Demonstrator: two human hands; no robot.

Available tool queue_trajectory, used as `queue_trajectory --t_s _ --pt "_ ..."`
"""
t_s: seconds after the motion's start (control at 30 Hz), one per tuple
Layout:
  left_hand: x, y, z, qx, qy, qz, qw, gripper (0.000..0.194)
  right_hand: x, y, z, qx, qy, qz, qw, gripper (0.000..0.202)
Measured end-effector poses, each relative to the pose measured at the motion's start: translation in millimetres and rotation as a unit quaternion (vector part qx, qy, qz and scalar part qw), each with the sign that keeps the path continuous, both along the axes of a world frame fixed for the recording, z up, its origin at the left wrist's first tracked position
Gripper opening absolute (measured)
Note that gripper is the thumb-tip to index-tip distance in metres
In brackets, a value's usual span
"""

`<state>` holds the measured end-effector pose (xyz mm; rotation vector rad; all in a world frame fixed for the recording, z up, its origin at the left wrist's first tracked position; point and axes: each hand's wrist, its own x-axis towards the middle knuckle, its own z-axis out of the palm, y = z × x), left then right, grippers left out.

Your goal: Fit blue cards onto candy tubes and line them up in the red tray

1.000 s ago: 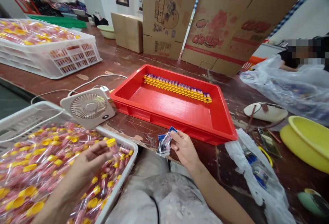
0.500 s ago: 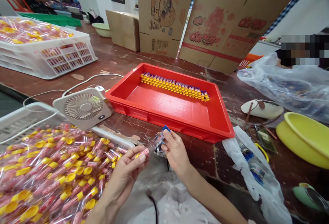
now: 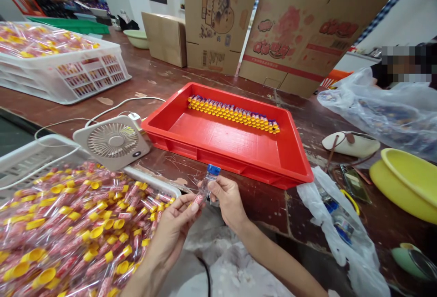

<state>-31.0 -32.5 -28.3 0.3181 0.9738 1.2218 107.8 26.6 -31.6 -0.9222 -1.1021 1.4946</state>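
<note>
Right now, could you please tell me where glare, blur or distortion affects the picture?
Head view: pale glare on the red tray and on the yellow-ended tubes; head view: the blue-topped packet at the right fingers too soft to read; head view: the yellow bowl looks stretched, likely by the wide lens.

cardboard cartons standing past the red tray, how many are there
3. A small plain carton stands at the left, a taller printed carton in the middle, and the largest printed carton at the right, all beyond the red tray. Others could be hidden behind them.
</note>
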Motion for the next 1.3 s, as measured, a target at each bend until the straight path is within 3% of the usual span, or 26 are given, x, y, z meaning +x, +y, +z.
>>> queue_trajectory --t_s 0.2,0.37,0.6,0.77,0.83,1.07,1.3 --pt "7.4 -1.7 3.7 0.000 0.004 0.009 1.000 0.033 -0.6 -5.3 -8.7 -0.009 -0.004 0.022 1.000 0.021" --pt "11.4 -2.8 3.0 -0.004 -0.003 -0.001 1.000 0.032 -1.4 -6.0 -4.8 -0.017 0.019 0.037 0.999 0.028" --pt "8.6 -2.3 1.6 0.074 0.078 0.056 0.993 0.029 -0.4 -5.3 -1.2 -0.052 0.039 0.162 0.985 0.030" --pt "-2.9 -4.1 7.8 0.120 0.089 -0.034 0.988 0.050 2.9 -1.6 5.6 -0.094 0.102 0.146 0.980 0.032" --pt "-6.4 -4.4 9.0 0.113 0.097 -0.042 0.988 0.046 2.9 -2.1 7.9 -0.103 0.123 0.158 0.974 0.031" --pt "-4.3 0.0 4.7 0.068 0.104 0.051 0.991 0.025 -7.6 -11.7 7.1 -0.101 0.154 0.147 0.972 0.030" --pt "-2.0 1.3 5.5 0.043 0.092 0.110 0.989 0.027 -15.5 -15.4 4.4 -0.086 0.150 0.139 0.975 0.029"
